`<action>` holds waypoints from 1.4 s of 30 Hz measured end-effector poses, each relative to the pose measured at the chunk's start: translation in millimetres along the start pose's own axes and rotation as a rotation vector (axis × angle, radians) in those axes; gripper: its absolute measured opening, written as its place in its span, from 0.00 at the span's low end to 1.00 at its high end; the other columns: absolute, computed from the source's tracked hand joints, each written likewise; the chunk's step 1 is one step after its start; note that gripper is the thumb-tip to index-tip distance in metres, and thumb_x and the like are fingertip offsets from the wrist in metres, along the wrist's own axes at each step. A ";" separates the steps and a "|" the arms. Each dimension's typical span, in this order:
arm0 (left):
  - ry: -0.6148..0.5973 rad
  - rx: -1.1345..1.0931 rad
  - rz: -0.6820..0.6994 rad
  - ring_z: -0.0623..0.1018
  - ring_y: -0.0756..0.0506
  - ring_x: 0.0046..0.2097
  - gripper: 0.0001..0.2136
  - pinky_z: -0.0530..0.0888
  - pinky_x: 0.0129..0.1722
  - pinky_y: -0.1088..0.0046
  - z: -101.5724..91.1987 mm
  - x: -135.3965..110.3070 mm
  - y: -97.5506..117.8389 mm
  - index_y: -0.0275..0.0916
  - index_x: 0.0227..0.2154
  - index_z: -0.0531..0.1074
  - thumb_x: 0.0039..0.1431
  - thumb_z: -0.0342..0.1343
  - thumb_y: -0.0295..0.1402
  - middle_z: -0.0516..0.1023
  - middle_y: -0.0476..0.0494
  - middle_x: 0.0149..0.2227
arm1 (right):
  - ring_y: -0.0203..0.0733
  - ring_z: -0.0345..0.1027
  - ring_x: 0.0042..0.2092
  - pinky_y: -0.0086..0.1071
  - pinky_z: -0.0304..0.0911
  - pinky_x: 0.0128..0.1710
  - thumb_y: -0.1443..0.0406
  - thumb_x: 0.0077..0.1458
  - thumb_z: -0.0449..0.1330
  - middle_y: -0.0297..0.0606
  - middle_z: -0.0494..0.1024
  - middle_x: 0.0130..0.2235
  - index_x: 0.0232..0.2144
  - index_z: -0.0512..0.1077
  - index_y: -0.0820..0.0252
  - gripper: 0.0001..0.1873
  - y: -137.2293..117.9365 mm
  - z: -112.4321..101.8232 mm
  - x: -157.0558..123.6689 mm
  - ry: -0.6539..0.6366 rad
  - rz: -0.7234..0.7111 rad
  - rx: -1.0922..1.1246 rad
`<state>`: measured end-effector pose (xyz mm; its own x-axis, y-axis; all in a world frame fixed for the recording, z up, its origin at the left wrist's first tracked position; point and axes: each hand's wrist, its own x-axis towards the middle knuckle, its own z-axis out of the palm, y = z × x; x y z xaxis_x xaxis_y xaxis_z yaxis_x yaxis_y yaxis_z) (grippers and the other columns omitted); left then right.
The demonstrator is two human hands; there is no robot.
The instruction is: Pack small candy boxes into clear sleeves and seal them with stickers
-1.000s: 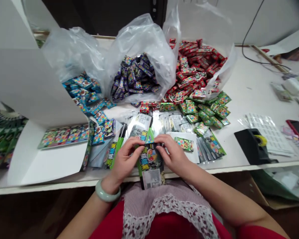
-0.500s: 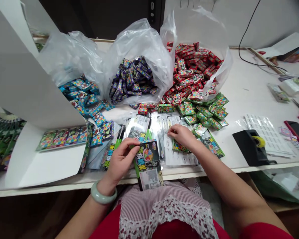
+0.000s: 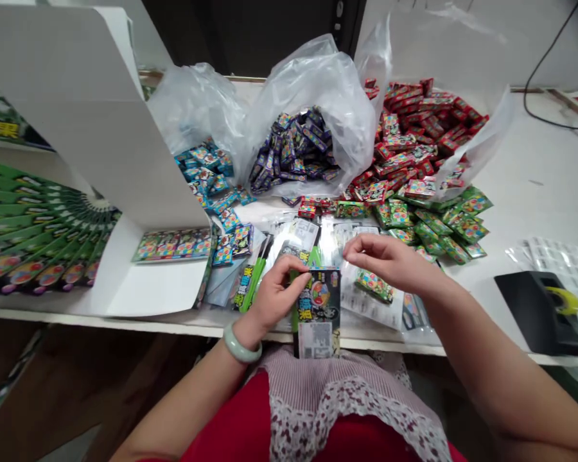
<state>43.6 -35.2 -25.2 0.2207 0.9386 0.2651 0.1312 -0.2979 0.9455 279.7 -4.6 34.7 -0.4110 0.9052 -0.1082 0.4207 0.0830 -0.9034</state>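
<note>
My left hand (image 3: 277, 298) grips the left edge of a dark printed card packet (image 3: 318, 312), which stands near the table's front edge. A jade bangle (image 3: 241, 344) circles that wrist. My right hand (image 3: 390, 260) hovers just right of the packet, its fingertips pinched together with nothing visible between them. Beneath it, a small green candy packet (image 3: 374, 285) lies on clear plastic sleeves (image 3: 366, 301). Heaps of red (image 3: 421, 138), purple (image 3: 293, 154), teal (image 3: 205, 168) and green (image 3: 450, 221) candy packets fill the table behind my hands.
A folded white card display (image 3: 125, 173) stands at the left, with a fan of green cards (image 3: 43, 237) beyond it. Clear plastic bags (image 3: 318, 96) hold the piles. A black tape dispenser (image 3: 537, 314) and a label sheet (image 3: 566, 269) lie at the right.
My right hand has moved back from the green packets to beside the dark card packet, with its fingers pinched. The view has swung, shifting the table contents to the right.
</note>
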 end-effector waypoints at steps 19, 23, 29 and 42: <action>0.010 -0.075 -0.010 0.71 0.48 0.37 0.04 0.68 0.39 0.69 4.8 0.6 -2.8 0.40 0.32 0.69 0.58 0.58 0.32 0.71 0.48 0.32 | 0.34 0.62 0.27 0.29 0.54 0.26 0.60 0.54 0.58 0.33 0.73 0.24 0.23 0.70 0.59 0.11 -30.9 30.8 38.0 -0.218 0.109 -0.312; 0.056 -0.065 -0.016 0.71 0.48 0.36 0.05 0.68 0.38 0.69 8.9 0.4 -4.1 0.40 0.31 0.69 0.56 0.61 0.30 0.71 0.48 0.32 | 0.34 0.61 0.25 0.29 0.52 0.25 0.61 0.52 0.59 0.32 0.71 0.22 0.22 0.69 0.59 0.10 -28.8 32.5 38.8 -0.200 0.114 -0.329; 0.123 -0.067 -0.095 0.73 0.48 0.37 0.10 0.71 0.37 0.70 9.5 -6.8 -3.6 0.41 0.37 0.68 0.54 0.62 0.29 0.72 0.48 0.35 | 0.35 0.62 0.26 0.29 0.56 0.26 0.58 0.46 0.64 0.31 0.70 0.23 0.24 0.67 0.58 0.11 -12.9 35.6 42.8 -0.255 0.278 0.058; 0.040 0.008 -0.054 0.78 0.43 0.39 0.16 0.75 0.42 0.66 -91.9 -51.1 41.6 0.37 0.40 0.73 0.55 0.61 0.44 0.78 0.41 0.37 | 0.49 0.70 0.47 0.39 0.65 0.47 0.52 0.42 0.68 0.41 0.78 0.45 0.38 0.78 0.47 0.19 -32.5 8.5 22.0 -0.164 0.256 0.248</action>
<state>-51.0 -79.5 18.0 0.1743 0.9596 0.2208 0.1497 -0.2475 0.9573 250.1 9.2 58.2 -0.4502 0.8032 -0.3901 0.3261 -0.2588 -0.9092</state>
